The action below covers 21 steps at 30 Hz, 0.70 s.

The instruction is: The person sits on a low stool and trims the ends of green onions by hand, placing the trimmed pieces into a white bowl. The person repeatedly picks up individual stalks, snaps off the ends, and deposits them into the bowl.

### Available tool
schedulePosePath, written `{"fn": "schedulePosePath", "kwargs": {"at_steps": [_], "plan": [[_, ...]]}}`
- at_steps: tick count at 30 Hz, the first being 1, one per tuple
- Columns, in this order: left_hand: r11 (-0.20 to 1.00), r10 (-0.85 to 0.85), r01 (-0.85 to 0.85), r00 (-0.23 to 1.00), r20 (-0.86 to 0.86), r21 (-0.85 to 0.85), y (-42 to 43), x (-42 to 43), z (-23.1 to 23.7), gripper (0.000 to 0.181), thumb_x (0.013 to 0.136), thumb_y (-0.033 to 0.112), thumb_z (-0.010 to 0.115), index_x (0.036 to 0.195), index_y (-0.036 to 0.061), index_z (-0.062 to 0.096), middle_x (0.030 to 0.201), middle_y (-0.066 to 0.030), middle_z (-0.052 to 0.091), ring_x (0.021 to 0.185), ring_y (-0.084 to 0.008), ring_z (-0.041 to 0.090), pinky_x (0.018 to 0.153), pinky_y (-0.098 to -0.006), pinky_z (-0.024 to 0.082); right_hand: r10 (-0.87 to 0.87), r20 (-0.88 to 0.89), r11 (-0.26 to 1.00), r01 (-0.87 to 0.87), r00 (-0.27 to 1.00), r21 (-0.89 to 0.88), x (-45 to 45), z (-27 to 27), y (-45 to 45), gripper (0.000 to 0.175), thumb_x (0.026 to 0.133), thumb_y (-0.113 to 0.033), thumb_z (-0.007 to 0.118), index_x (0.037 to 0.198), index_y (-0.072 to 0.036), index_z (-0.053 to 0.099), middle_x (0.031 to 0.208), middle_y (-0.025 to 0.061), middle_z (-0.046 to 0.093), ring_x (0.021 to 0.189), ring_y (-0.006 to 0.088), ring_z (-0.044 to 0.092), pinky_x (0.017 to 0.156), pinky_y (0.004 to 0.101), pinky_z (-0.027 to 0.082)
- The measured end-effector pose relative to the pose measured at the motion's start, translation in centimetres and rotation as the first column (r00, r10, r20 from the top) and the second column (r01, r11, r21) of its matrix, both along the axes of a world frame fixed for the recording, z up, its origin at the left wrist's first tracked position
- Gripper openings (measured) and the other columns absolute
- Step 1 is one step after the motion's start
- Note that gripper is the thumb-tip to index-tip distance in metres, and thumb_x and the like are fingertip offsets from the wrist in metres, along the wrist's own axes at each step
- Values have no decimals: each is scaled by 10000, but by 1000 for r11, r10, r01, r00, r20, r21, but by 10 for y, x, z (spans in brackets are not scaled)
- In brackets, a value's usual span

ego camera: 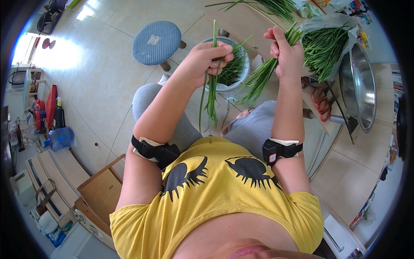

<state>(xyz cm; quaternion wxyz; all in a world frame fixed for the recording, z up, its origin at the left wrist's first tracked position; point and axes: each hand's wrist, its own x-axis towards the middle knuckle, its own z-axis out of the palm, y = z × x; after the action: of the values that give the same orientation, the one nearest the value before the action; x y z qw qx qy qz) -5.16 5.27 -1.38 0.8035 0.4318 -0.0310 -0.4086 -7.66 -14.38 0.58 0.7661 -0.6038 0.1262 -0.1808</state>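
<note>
My left hand (210,60) pinches a few long green Chinese chive stalks (212,97); their leaves hang down over the floor between my knees. To its right, my right hand (288,55) is closed around a thicker bunch of chives (262,79), with the pale ends pointing up and the leaves slanting down to the left. Beyond and below my left hand stands a light bucket (246,69) with loose green trimmings (231,68) inside. Just right of my right hand, many more chives (325,48) fill an open clear plastic bag (351,22).
A steel basin (364,87) leans at the right, near red-handled scissors (321,103). More chives (278,8) lie on the tabletop (239,22) at the far side. A blue-covered stool (157,42) stands ahead left. A wooden chair (103,191) is at lower left.
</note>
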Motion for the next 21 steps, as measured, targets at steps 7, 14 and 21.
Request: {"fn": "schedulePosePath", "kwargs": {"at_steps": [7,14,21], "plan": [[995,-19,6,992,-121,-104,-5,-1,-9,95,878,183,503,849,95,479,718,22,469,500,-12,325,428,-147,269,166,-92,959,-182,982,-217,-8,-6,21,216,801,-190,650,843,21,622,748,67,637,469,30,397,418,164,301],[987,-83,67,991,-105,-143,-2,-4,-9,86,881,190,502,850,114,474,697,34,450,497,-12,315,428,-150,266,189,-50,928,-195,981,-317,-10,-3,22,177,848,-176,591,834,-1,615,722,33,620,478,31,406,422,172,310],[975,-142,114,980,-141,-191,-2,-3,-10,95,889,197,486,835,124,462,670,52,418,495,-14,287,423,-148,251,135,-10,826,-118,991,-551,-12,-1,18,177,869,-183,561,832,-17,610,675,-9,585,485,27,400,423,176,303]]}}
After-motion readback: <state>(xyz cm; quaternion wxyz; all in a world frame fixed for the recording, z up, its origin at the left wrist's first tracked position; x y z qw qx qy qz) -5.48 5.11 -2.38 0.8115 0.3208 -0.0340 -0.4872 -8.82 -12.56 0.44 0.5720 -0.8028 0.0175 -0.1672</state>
